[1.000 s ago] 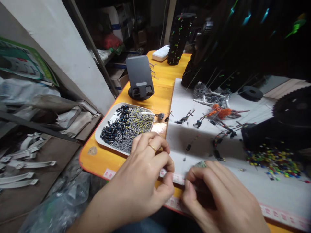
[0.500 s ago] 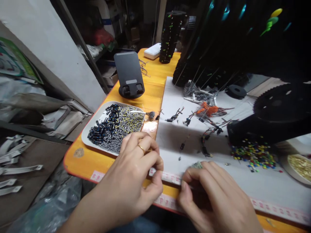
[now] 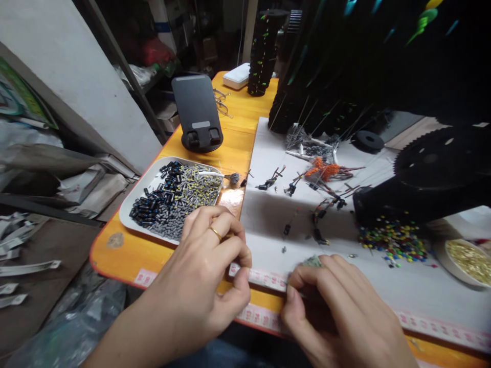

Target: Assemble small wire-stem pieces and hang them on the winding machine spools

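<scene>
Low over the table's front edge, my left hand [image 3: 209, 260], with a ring on one finger, is closed in a pinch of thumb and forefinger. A short way to its right, my right hand [image 3: 341, 306] pinches too. Whatever either holds is too fine or hidden to make out. A greenish crumpled bit [image 3: 312, 261] shows behind the right forefinger; I cannot tell if it is held. Beneath and between the hands runs a measuring tape strip [image 3: 264, 279]. Beyond them, small black float-like pieces on wires [image 3: 317, 225] and a tiny grey bead [image 3: 284, 249] lie on the white sheet [image 3: 264, 220].
At left stands a white tray [image 3: 125, 221] of black, grey and yellow-tipped small parts. Behind it are a phone stand [image 3: 197, 112] and glasses [image 3: 221, 105]. Right: coloured beads [image 3: 395, 240], a bowl of gold pieces [image 3: 441, 260], a black toothed wheel [image 3: 425, 158] and an orange fuzzy bundle [image 3: 322, 168].
The view has shifted slightly, so the table's contents sit a little further left and higher. Both hands keep their pinches, with the left a touch further left in view.
</scene>
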The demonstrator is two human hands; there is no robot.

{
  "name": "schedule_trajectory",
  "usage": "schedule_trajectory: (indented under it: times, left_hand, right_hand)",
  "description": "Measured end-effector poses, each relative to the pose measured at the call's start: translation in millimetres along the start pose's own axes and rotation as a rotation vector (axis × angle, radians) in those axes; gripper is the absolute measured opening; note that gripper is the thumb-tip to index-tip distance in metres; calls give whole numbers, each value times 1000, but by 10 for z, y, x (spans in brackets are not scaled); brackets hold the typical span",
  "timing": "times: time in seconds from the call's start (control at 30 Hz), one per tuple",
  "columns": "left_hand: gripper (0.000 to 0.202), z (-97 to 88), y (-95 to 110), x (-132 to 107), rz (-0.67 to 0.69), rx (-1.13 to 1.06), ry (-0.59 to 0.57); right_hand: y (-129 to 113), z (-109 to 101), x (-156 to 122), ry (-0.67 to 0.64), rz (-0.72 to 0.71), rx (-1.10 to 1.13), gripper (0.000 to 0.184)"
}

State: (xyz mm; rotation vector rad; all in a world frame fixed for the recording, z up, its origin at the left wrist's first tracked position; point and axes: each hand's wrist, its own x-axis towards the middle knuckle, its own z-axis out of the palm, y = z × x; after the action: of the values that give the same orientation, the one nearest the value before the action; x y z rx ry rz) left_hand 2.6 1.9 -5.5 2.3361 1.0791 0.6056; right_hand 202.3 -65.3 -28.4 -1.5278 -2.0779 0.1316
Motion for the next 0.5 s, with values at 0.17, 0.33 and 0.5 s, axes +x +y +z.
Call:
schedule_trajectory:
  times: [0.17,0.33,0.5]
  left_hand:
    - [12,-7,-6,1,7,-2,3]
    - [12,-16,-7,11,4,-8,-12]
    - [13,-24,-7,5,3,-7,-11]
  right_hand:
    - [26,-5,-6,-24,-36,-9,12]
    - [47,-23,-4,-35,-54,-30,11]
    - [63,-13,-23,-45,-72,-50,9]
